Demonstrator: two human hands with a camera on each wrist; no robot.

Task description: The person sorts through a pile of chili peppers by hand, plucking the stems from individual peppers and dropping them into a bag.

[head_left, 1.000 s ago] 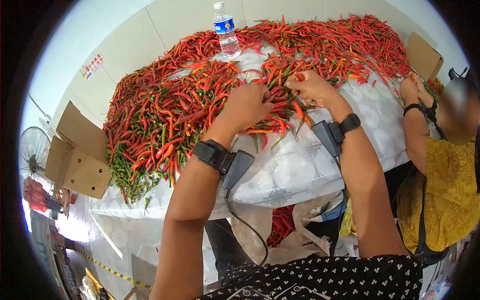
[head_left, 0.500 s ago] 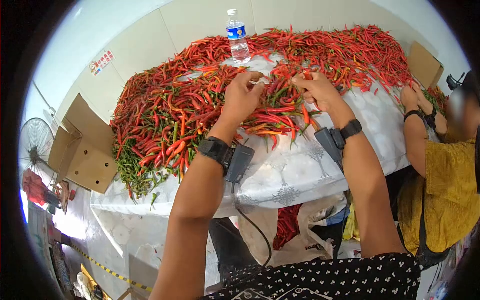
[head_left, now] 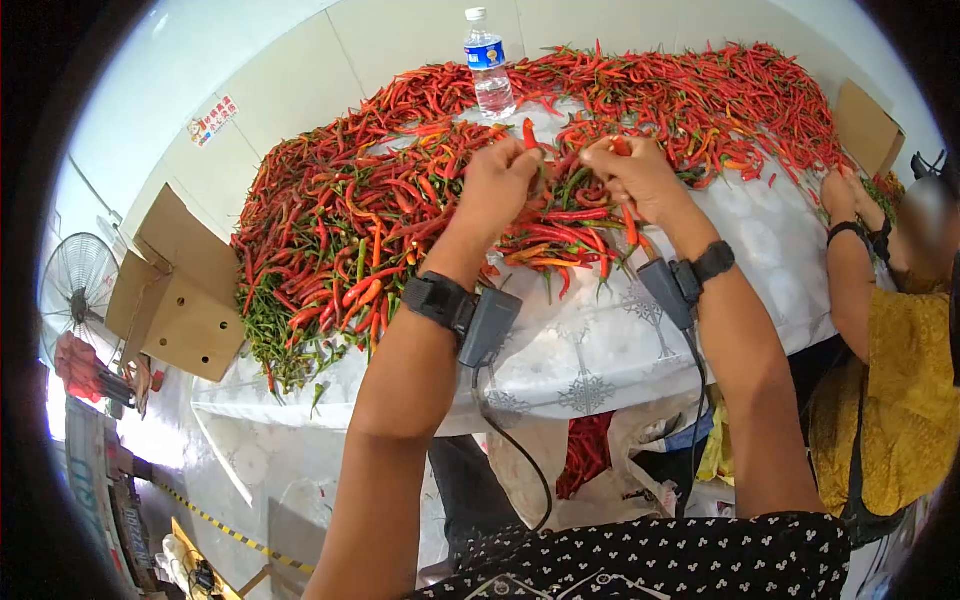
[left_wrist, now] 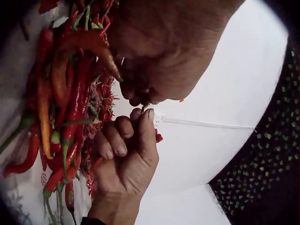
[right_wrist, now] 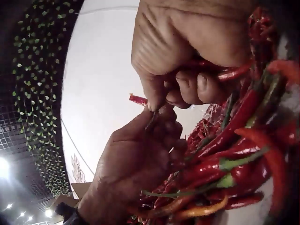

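Note:
My left hand (head_left: pixel 497 182) is curled over the front of the chili pile (head_left: pixel 350 215), and a red chili pepper (head_left: pixel 529 134) stands up at its fingertips. Across from it, my right hand (head_left: pixel 640 178) pinches a red chili (head_left: pixel 621 147) by the thumb. Both wrist views show the fingertips of the two hands meeting at a thin stem (right_wrist: pixel 151 121). A cut-looking red chili end (right_wrist: pixel 138 99) sticks out by the right thumb, and more red chili (right_wrist: pixel 234 72) shows under the curled right fingers. The left palm's inside is hidden in the head view.
A water bottle (head_left: pixel 490 70) stands behind the hands amid the chilies. White patterned cloth covers the table (head_left: pixel 560 350). Cardboard boxes (head_left: pixel 190 310) flank it, a bag of red chilies (head_left: pixel 585 455) sits below, and another person (head_left: pixel 880 330) works at the right.
The left thumb and fingers, apart half a second ago, have come together, and a red chili now shows at their tips. The right hand keeps its pinch. The head view has shifted slightly.

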